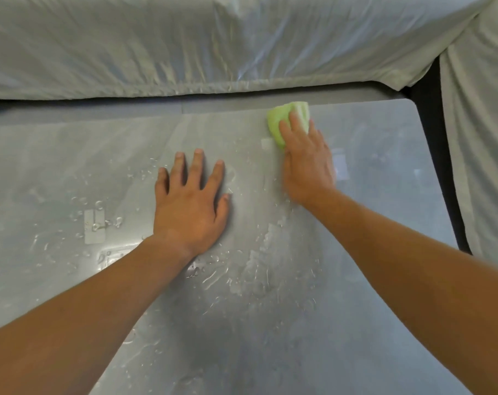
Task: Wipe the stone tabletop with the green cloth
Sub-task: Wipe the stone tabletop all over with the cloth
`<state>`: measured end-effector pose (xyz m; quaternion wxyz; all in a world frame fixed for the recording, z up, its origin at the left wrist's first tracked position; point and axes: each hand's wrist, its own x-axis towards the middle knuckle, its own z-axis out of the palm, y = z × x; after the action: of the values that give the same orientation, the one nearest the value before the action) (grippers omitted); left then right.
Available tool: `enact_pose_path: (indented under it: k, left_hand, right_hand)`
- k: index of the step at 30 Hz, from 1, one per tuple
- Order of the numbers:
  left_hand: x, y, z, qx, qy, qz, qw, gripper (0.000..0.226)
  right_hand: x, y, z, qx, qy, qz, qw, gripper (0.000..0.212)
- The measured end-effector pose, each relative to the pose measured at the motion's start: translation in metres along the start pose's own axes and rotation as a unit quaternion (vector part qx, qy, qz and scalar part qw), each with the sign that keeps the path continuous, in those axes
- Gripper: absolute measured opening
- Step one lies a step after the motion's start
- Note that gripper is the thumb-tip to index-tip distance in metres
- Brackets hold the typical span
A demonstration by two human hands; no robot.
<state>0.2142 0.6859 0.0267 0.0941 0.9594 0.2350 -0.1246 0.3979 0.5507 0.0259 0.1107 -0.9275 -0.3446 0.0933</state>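
The grey stone tabletop (270, 337) fills most of the view, glossy and wet with droplets and streaks. A bunched light-green cloth (277, 121) lies near the far edge, right of centre. My right hand (307, 163) presses down on the cloth, fingers over it, and looks slightly blurred. Left of it, my left hand (190, 203) rests flat on the wet stone with fingers spread and nothing in it.
Pale grey-white sheeting (213, 44) covers a bulky thing along the table's far edge and another on the right (481, 155). A dark gap (438, 155) runs along the table's right edge. Water droplets (99, 220) lie thick on the left and centre.
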Motion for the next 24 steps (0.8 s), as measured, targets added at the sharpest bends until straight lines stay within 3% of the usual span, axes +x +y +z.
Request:
enact_pose_path:
  k: [2, 3, 7, 8, 11, 13, 18, 19, 22, 24]
  left_hand:
    - [-0.001, 0.0, -0.002, 0.001, -0.004, -0.004, 1.0, 0.065]
    - [0.0, 0.0, -0.003, 0.0, -0.007, -0.005, 1.0, 0.065]
    - [-0.001, 0.001, -0.004, 0.0, -0.007, -0.007, 1.0, 0.067]
    - [-0.001, 0.002, -0.004, 0.001, -0.007, -0.008, 1.0, 0.066]
    - [0.0, 0.001, -0.004, -0.018, -0.017, -0.007, 1.0, 0.069]
    - [-0.002, -0.002, -0.005, -0.048, -0.013, -0.01, 0.999, 0.074]
    - [-0.027, -0.003, 0.003, -0.029, 0.0, -0.064, 0.997, 0.075]
    - [-0.029, -0.002, 0.005, -0.031, -0.007, -0.07, 0.997, 0.076]
    - [-0.029, -0.002, 0.007, -0.044, -0.003, -0.077, 0.996, 0.077]
    - [-0.029, -0.004, 0.007, -0.044, 0.001, -0.071, 0.996, 0.076]
  right_hand:
    - [-0.006, -0.002, 0.002, -0.005, -0.05, -0.124, 0.991, 0.062]
    - [0.001, 0.004, -0.001, -0.005, -0.061, -0.146, 0.987, 0.061]
    - [0.034, -0.006, -0.004, 0.032, -0.009, -0.019, 0.999, 0.061]
    - [0.031, -0.019, 0.002, 0.027, -0.002, -0.028, 0.999, 0.061]
    - [-0.001, -0.031, 0.014, 0.003, -0.056, -0.206, 0.977, 0.06]
    - [-0.004, -0.005, 0.003, 0.008, -0.084, -0.255, 0.963, 0.06]
    - [0.022, 0.011, -0.011, 0.015, -0.022, -0.042, 0.999, 0.057]
    - [0.01, 0.001, -0.005, 0.014, -0.011, -0.061, 0.998, 0.055]
    - [-0.041, -0.006, 0.006, -0.005, -0.068, -0.245, 0.967, 0.056]
    - [-0.039, 0.015, -0.001, -0.019, -0.095, -0.297, 0.95, 0.059]
